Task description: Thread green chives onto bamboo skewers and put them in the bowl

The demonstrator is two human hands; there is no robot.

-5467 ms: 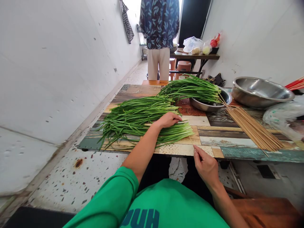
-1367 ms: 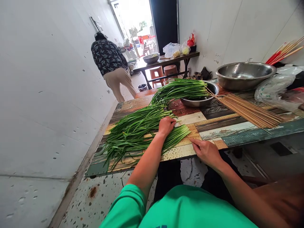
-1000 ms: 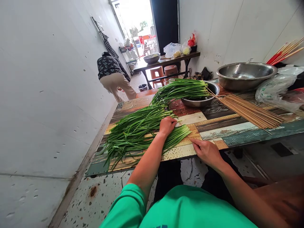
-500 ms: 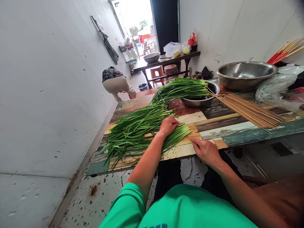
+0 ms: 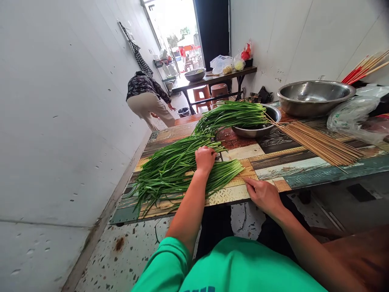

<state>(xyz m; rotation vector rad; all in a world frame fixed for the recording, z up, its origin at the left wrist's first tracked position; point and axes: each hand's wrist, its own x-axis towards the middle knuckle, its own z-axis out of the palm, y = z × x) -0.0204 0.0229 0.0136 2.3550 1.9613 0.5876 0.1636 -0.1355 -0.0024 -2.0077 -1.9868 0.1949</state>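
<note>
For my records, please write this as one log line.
left hand: at green stalks; right hand: pinching thin skewer; skewer pile: on table

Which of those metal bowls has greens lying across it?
The smaller bowl on the near table: green stalks lie across its rim. The larger bowl to its right and the third bowl on the far table have none across theirs.

No text can be read: the dark letters on the green shirt, before the tabletop, are cut off; pale script on the tabletop is unclear.
</note>
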